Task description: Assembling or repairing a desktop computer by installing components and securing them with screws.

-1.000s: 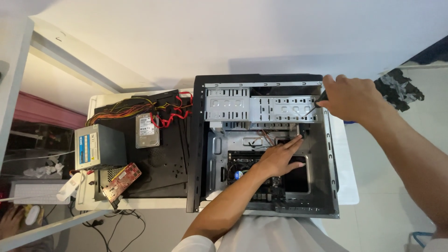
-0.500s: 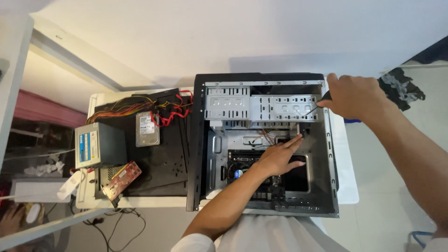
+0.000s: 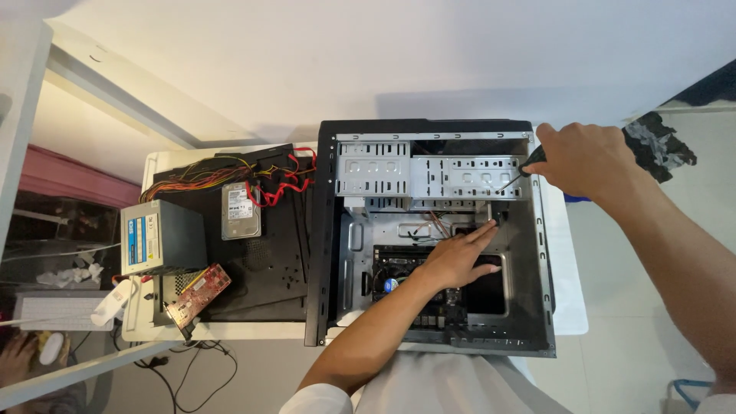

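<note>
Gripping a screwdriver (image 3: 518,173), the right hand (image 3: 586,159) is closing around its handle at the case's (image 3: 322,230) far right corner, shaft slanting down-left toward the drive cage (image 3: 429,178). The left hand (image 3: 460,257), open and empty, is lying flat just below, fingertips nearest the tip.

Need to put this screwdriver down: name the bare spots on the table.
Bare: the table strip right of the open case. Crowded: left of it, the black panel, power supply, hard drive and red card.
</note>
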